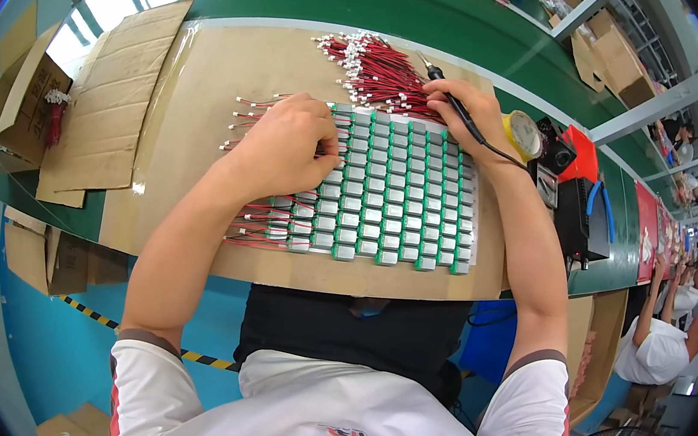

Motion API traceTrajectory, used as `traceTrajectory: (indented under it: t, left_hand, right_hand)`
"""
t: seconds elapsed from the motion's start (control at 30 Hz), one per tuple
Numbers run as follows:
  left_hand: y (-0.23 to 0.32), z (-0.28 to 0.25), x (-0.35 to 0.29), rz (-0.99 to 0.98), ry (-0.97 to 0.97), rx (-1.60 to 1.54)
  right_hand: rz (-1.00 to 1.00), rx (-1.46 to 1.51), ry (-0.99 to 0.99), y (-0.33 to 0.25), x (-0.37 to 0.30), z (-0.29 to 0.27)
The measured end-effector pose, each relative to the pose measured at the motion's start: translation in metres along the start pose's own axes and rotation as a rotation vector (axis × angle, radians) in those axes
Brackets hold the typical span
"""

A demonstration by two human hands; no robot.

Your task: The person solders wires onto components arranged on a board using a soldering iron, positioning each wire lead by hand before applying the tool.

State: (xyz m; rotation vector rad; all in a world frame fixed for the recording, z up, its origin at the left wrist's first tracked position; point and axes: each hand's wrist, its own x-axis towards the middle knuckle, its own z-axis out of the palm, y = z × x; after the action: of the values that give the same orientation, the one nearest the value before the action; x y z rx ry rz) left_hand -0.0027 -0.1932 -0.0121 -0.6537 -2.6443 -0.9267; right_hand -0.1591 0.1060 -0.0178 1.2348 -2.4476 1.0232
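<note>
- Head view: the person leans over a brown cardboard sheet (210, 73) laid on a green bench (322, 0), both forearms coming up from the lower edge.
- The left hand (283, 150) lies curled, knuckles up, on the left part of a grid of small silver battery cells (395, 193) with green ends; it seems to press a cell or its lead down, but I cannot tell what the hidden fingertips pinch.
- The right hand (464, 111) is closed around a black soldering iron (456, 105), held like a pen at the grid's top right corner, its cord trailing off to the right.
- A heap of loose red wire leads (379, 71) with white plugs lies just above the grid, touching the right hand; leads already fitted stick out of the grid's left edge.
- A yellow tape roll (522, 134) sits just beside the right wrist, with a black soldering station (577, 214) further right.
- To my eye, doing this well means pinning the lead flat and steady with the left hand, touching the tip only briefly to the tab, and keeping the cord off the neighbouring cells.
- Another person (662, 340) works well apart, at the far right.
</note>
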Motion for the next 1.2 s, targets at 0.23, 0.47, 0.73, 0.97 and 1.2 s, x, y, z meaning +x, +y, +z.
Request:
traceTrajectory:
  t: [0.23,0.47,0.73,0.97,1.2]
  left_hand:
    - [-0.003,0.002,-0.001,0.017,0.002,0.009]
    - [-0.001,0.001,0.001,0.012,-0.004,0.002]
    - [-0.003,0.000,0.000,0.027,0.014,0.005]
    - [-0.001,0.001,0.000,0.018,0.015,-0.019]
    - [-0.002,-0.002,-0.001,-0.014,0.000,-0.026]
  right_hand:
    - [-0.053,-0.068,0.072,0.000,-0.004,-0.009]
    - [0.050,-0.010,0.068,-0.003,-0.010,-0.011]
    - [0.063,0.017,0.018,0.000,-0.005,-0.008]
    - [0.112,0.081,0.140,-0.005,-0.009,-0.014]
    - [-0.095,0.051,0.222,-0.045,-0.017,-0.007]
